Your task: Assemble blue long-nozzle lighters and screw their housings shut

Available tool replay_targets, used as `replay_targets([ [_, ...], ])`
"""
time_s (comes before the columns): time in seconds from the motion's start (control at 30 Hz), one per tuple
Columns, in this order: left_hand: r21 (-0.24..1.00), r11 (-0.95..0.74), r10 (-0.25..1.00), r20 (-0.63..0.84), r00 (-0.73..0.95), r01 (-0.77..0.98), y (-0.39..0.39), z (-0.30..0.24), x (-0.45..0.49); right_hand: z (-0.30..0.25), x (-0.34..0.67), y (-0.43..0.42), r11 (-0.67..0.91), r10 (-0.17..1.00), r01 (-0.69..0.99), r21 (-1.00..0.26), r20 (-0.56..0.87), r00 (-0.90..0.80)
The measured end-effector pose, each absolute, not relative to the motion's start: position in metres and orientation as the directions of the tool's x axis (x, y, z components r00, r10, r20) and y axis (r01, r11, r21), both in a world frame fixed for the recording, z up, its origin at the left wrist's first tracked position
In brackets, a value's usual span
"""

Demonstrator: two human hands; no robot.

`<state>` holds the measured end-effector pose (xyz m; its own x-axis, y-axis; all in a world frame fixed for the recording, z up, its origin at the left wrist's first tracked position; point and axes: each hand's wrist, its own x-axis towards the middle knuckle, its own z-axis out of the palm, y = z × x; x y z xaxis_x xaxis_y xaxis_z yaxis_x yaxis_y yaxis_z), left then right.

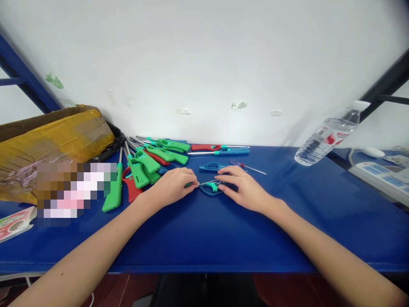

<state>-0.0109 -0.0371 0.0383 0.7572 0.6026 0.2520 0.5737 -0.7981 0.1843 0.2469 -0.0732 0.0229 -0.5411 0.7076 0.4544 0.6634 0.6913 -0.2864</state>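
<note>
Between my hands, on the blue table (204, 238), lies an opened blue gas lighter (207, 192) with a teal trigger (213, 186) and thin inner parts exposed. My left hand (174, 185) pinches its left end between thumb and fingertips. At its right end, my right hand (246, 187) has thumb and fingers closed around the inner parts; the exact contact is partly hidden. Just behind the lighter is a separate blue casing piece (209, 167). A small screwdriver (252, 169) with a clear and red handle rests behind my right hand.
Several green and red lighters (148, 162) are heaped at left. A red lighter (204, 147) and a blue lighter (236, 151) lie by the wall. A taped cardboard box (57, 140) stands far left, a water bottle (329, 136) and a white power strip (380, 175) at right.
</note>
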Motion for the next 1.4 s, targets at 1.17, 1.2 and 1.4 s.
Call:
replay_targets([
  [1.17,0.042,-0.835,0.526,0.356,0.773,0.549,-0.04,0.039,-0.009,0.02,0.276,-0.057,0.651,0.726,0.724,-0.226,0.464,-0.508],
  [1.2,0.035,-0.835,0.524,0.355,0.774,0.549,-0.04,0.039,-0.009,0.021,0.274,-0.059,0.653,0.725,0.722,-0.231,0.467,-0.506],
  [1.4,0.017,-0.83,0.528,0.348,0.775,0.558,-0.039,0.037,-0.008,0.027,0.259,-0.071,0.717,0.679,0.652,-0.245,0.455,-0.576],
])
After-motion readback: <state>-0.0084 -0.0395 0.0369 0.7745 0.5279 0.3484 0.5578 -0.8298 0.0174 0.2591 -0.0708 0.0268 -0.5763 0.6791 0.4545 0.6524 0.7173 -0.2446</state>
